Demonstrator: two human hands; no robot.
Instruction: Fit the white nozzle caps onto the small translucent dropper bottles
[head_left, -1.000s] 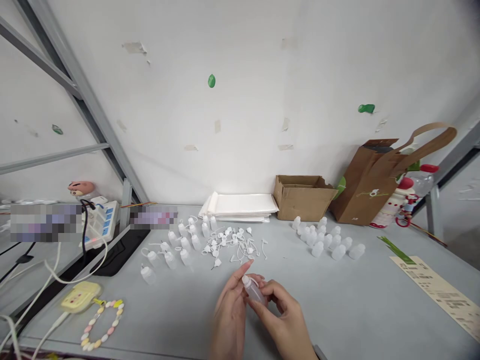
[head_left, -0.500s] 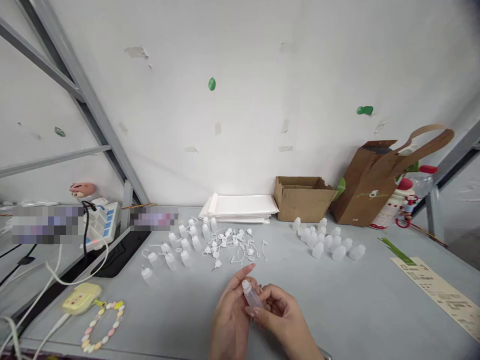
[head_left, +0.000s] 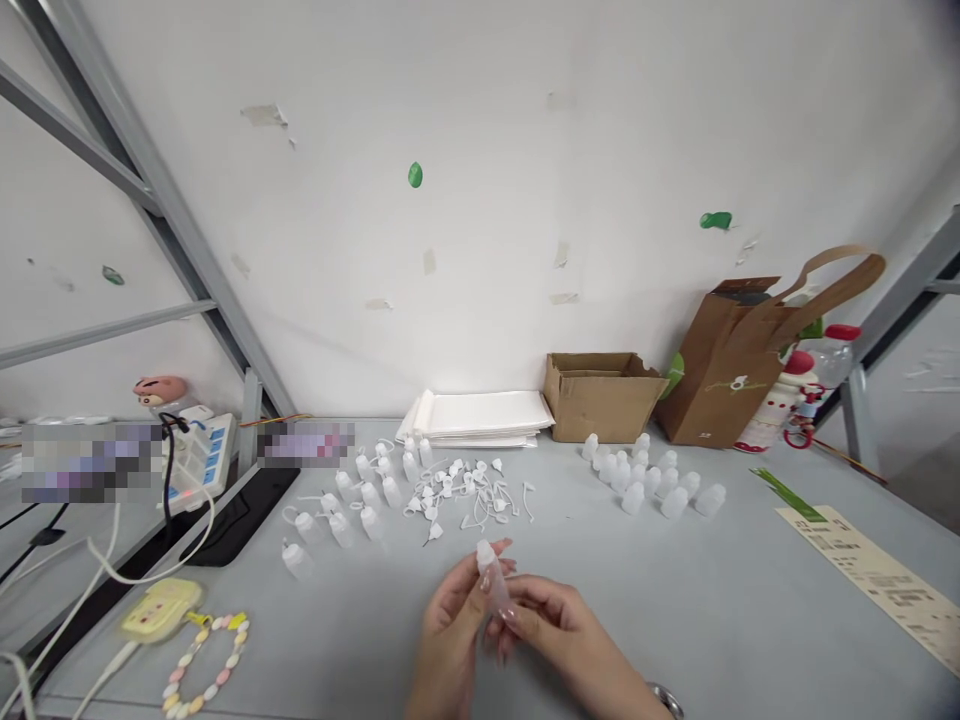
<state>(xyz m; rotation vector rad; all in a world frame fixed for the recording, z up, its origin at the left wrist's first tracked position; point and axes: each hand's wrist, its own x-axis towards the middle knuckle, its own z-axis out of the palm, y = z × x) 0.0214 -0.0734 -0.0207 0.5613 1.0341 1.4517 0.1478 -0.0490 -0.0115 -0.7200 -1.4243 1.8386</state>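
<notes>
A small translucent squeeze bottle point(head_left: 491, 578) with a white top leans slightly left between my two hands near the front of the desk. My left hand point(head_left: 454, 620) is closed around its upper part, the thumb against its side. At the bottle's lower end, my right hand point(head_left: 551, 622) pinches it between thumb and fingers. Beyond my hands lies a loose pile of white caps point(head_left: 469, 490) with thin straps, some with dark needle tips. To the left stand several capped bottles point(head_left: 339, 527) in rough rows. On the right is a group of several similar bottles point(head_left: 632, 497) without straps.
Behind the piles are a stack of white envelopes point(head_left: 480, 415) and an open cardboard box point(head_left: 607, 410). A brown paper bag point(head_left: 712, 380) stands right, near a printed strip point(head_left: 862, 565). A black phone-like slab point(head_left: 240, 515), power strip point(head_left: 206, 460) and bead loop point(head_left: 202, 665) lie left.
My left hand has closed from an open palm onto the bottle, its thumb now against it. The bottle has risen and shifted slightly left. My right hand still holds its lower end.
</notes>
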